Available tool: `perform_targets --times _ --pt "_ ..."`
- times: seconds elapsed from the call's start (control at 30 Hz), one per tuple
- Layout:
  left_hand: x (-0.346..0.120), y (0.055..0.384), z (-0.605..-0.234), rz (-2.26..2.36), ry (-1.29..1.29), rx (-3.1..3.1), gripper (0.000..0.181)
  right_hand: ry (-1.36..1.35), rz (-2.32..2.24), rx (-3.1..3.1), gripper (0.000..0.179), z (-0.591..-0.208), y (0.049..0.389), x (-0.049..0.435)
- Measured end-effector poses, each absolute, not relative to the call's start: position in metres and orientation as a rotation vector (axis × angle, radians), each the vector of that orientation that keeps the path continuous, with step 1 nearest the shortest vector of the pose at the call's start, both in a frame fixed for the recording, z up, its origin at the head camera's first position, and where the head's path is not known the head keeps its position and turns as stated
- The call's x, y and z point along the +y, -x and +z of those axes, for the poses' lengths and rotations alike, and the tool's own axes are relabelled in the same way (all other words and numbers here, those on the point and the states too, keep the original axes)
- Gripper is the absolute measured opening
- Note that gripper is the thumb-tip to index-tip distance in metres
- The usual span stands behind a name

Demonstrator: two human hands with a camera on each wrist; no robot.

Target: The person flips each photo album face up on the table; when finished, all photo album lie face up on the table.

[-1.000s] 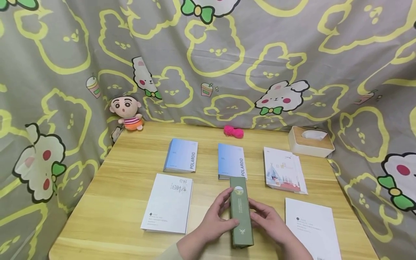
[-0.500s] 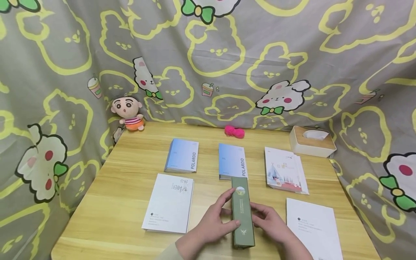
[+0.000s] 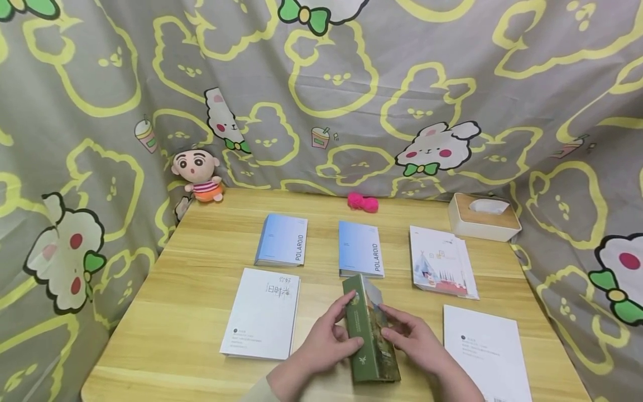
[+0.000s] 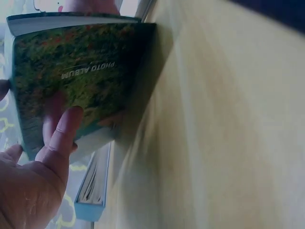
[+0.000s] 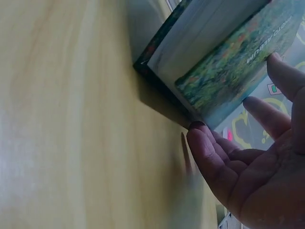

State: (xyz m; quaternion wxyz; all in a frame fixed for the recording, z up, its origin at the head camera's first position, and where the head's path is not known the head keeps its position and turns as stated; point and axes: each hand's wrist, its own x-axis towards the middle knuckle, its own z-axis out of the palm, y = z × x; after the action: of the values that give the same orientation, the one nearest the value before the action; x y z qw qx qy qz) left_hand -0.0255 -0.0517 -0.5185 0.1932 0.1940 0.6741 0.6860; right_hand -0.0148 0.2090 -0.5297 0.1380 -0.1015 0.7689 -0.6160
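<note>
A green photo album stands on its edge on the table, spine up and tilted to the left, so part of its landscape cover shows on the right. My left hand holds it from the left, with fingertips near the top of the spine and the thumb lower down. From the other side, my right hand grips the cover with curled fingers and thumb. "PHOTO ALBUM" is printed on the cover in the left wrist view. The album's page block shows in the right wrist view.
Two blue Polaroid albums lie beyond my hands. White albums lie at left, back right and front right. Along the back are a plush doll, a pink bundle and a tissue box.
The photo album has tipped from spine straight up toward the left, bringing its right-hand cover into sight. Both hands have turned with it; the other albums stay in place.
</note>
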Motion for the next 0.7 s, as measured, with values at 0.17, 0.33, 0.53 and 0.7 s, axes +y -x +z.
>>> perform_targets --times 0.17,0.33,0.53,0.7 --pt "-0.057 0.029 -0.519 1.861 -0.489 2.054 0.085 0.257 -1.724 2.326 0.060 -0.528 0.012 0.205" --pt "-0.067 0.030 -0.524 1.784 -0.423 2.188 0.078 0.219 -1.588 2.460 0.061 -0.527 0.011 0.201" --pt "-0.076 0.025 -0.531 1.606 -0.244 2.334 0.072 0.160 -1.368 2.601 0.061 -0.529 0.011 0.195" --pt "-0.078 0.023 -0.528 1.502 -0.208 2.438 0.069 0.159 -1.238 2.702 0.063 -0.529 0.010 0.193"
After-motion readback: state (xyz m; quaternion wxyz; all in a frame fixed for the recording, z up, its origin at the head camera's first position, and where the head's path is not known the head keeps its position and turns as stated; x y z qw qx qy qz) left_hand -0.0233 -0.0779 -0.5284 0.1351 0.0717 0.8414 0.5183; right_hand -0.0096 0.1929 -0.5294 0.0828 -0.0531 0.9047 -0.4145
